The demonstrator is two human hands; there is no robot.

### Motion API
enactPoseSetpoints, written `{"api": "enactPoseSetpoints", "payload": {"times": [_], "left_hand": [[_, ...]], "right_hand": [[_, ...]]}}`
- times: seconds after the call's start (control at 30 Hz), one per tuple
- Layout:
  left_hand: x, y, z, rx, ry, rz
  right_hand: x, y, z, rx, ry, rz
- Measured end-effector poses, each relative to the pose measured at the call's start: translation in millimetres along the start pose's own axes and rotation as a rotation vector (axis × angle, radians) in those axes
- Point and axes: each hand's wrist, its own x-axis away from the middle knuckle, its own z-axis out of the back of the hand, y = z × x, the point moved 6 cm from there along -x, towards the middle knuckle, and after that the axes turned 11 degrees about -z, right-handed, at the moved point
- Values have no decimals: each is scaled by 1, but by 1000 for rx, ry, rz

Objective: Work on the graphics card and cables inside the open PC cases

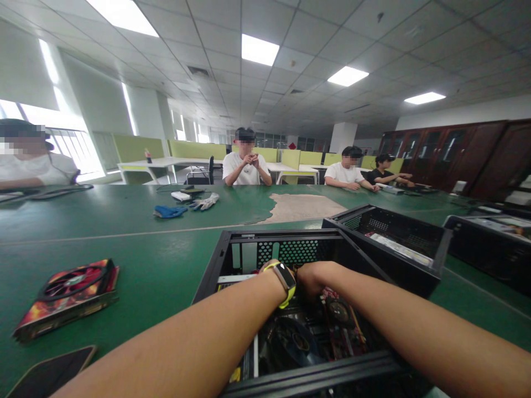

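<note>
Nearest to us, our two bare forearms reach over the front rail of an open black computer case (213, 271) that stands on the green table (157, 249) straight ahead. Our left wrist wears a yellow-strapped watch (285, 281); the left hand beyond it is hidden, so we cannot tell how its fingers stand. Our right hand (312, 278) dips into the case just beside that wrist, fingers curled downward out of sight, and we cannot tell whether they clamp on anything. Below it, inside the case, lies a red graphics card (341, 316). At our left, a dark phone (50, 373) and a second red-fan graphics card (68, 296) lie on the table. Another open case (398, 243) touches ours at the right. Farther off lie a blue glove (169, 211) and a grey glove (205, 202), and people sit across the table.
</note>
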Motion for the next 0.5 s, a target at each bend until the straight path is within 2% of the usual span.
{"api": "enactPoseSetpoints", "payload": {"times": [0.13,0.5], "left_hand": [[-2,0,-5,-52,-78,-21],[-2,-2,-5,-97,-130,-25]], "right_hand": [[-4,2,-2,0,-14,-21],[-5,2,-1,-19,-16,-19]]}}
